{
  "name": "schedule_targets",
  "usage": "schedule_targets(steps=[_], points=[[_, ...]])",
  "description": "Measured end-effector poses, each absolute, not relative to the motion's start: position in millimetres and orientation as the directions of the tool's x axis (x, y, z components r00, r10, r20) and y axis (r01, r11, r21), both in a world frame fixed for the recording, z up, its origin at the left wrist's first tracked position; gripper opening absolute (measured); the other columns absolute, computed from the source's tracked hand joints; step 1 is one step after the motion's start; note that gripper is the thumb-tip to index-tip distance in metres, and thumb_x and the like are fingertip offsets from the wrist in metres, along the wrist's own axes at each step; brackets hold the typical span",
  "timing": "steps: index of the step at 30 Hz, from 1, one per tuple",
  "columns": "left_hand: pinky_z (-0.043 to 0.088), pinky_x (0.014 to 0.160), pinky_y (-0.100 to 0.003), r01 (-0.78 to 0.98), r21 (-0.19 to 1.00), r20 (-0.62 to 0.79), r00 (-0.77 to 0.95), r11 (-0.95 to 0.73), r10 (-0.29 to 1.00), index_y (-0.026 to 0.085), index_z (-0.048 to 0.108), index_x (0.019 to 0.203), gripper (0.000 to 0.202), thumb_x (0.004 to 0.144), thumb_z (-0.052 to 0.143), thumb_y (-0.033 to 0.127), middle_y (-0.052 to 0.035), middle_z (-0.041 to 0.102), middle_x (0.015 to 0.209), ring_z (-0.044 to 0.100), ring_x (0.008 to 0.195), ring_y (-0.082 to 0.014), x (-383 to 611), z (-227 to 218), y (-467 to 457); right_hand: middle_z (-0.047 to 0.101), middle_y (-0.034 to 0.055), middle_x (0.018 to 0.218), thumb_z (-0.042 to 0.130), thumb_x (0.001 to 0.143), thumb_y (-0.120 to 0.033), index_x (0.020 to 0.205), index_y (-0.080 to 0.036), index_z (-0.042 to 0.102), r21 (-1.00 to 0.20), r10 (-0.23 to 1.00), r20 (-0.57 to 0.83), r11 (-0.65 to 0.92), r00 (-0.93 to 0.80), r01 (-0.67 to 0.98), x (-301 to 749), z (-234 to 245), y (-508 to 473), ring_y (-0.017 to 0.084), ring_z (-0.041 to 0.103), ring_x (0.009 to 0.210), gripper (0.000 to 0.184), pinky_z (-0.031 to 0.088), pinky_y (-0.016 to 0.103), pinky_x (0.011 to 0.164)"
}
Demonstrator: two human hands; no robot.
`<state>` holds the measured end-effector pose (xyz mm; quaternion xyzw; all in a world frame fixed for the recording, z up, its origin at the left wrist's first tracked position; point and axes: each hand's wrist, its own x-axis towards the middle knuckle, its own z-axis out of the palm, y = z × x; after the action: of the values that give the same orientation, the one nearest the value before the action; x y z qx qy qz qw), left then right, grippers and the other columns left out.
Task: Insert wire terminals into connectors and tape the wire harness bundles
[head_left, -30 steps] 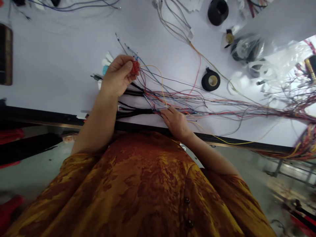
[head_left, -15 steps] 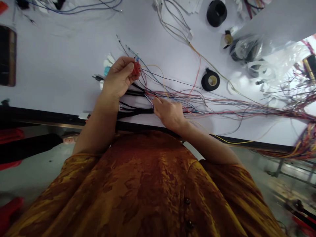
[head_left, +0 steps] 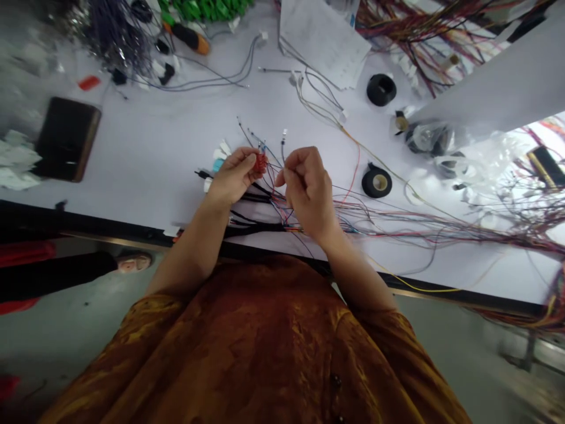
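Left hand (head_left: 233, 175): fingers closed on a red connector (head_left: 260, 163) (thumb hides part of it), held above the table.
Right hand (head_left: 306, 194): fingers pinched narrow, just beside the connector; any thin wire between them cannot be made out.
Below hands: black wire bundle (head_left: 256, 231), fanning right into multicoloured wires (head_left: 397, 232).
Beside left hand: white connectors (head_left: 219, 154).
Farther: black tape roll (head_left: 376, 181), paper sheets (head_left: 324, 41), plastic bag (head_left: 428, 138), orange-handled screwdriver (head_left: 189, 38).
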<state>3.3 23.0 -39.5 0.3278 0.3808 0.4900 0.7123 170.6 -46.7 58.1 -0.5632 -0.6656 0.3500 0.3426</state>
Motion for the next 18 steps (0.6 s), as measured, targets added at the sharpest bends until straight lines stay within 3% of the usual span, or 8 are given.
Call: schedule_targets(steps=[7, 11, 18], points=[[0.054, 0.065, -0.023, -0.516, 0.770, -0.264, 0.279, 0.376, 0.923, 0.020, 0.069, 0.091, 0.008, 0.087, 0.070, 0.027, -0.0020, 0.070, 0.083, 0.065, 0.069, -0.0103, 3, -33, 21, 0.061, -0.0005, 0.077, 0.051, 0.092, -0.024, 0.084, -0.018, 0.058, -0.818, 0.984, 0.093, 0.164, -0.154, 0.552, 171, 22, -20, 0.011, 0.052, 0.070, 0.012, 0.039, 0.025, 0.069], [0.054, 0.065, -0.022, -0.545, 0.733, -0.284, 0.298, 0.407, 0.911, 0.019, 0.070, 0.093, 0.008, 0.089, 0.067, 0.026, -0.0022, 0.068, 0.083, 0.064, 0.067, -0.0096, 5, -30, 19, 0.060, -0.0009, 0.076, 0.053, 0.092, -0.028, 0.082, -0.018, 0.061, -0.833, 0.987, 0.121, 0.158, -0.103, 0.530, 171, 11, -22, 0.010, 0.049, 0.067, 0.015, 0.037, 0.024, 0.066], [0.055, 0.067, -0.023, -0.549, 0.725, -0.289, 0.306, 0.416, 0.907, 0.019, 0.070, 0.093, 0.011, 0.087, 0.070, 0.028, -0.0028, 0.068, 0.082, 0.064, 0.069, -0.0108, 5, -27, 19, 0.057, -0.0031, 0.068, 0.052, 0.091, -0.032, 0.086, -0.019, 0.066, -0.866, 0.998, 0.049, 0.066, -0.047, 0.495, 177, 9, -25, 0.010, 0.045, 0.059, 0.020, 0.034, 0.023, 0.060]])
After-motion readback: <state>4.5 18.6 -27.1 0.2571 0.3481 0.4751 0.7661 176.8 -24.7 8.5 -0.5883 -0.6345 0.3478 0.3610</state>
